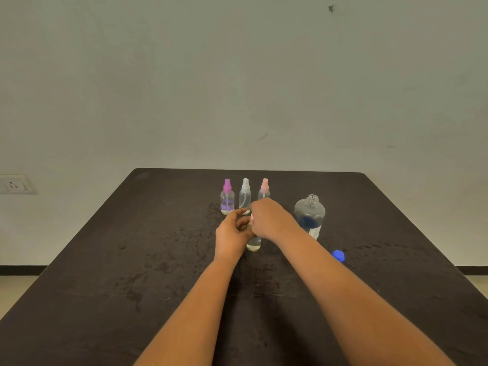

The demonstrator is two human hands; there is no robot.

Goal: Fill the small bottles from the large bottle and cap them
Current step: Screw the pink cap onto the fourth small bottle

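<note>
Left hand (232, 233) grips small bottle (254, 244); right hand (269, 220) curled round its top. Large bottle (310, 215), uncapped, just right of hands.

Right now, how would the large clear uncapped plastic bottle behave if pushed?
Large clear plastic bottle: probably light, it looks mostly empty. Tall and upright, so likely tippy. Neck open, round blue cap lying apart, so tipping may spill.

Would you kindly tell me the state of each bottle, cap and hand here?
Purple-capped bottle: upright, capped.
White-capped bottle: upright, capped.
Pink-capped bottle: upright, capped.
Fourth small bottle: upright, holds liquid, top hidden.
Large bottle: upright, uncapped.
Blue cap: off, lying apart.
Left hand: grips the fourth small bottle.
Right hand: curled over that bottle's top.
</note>
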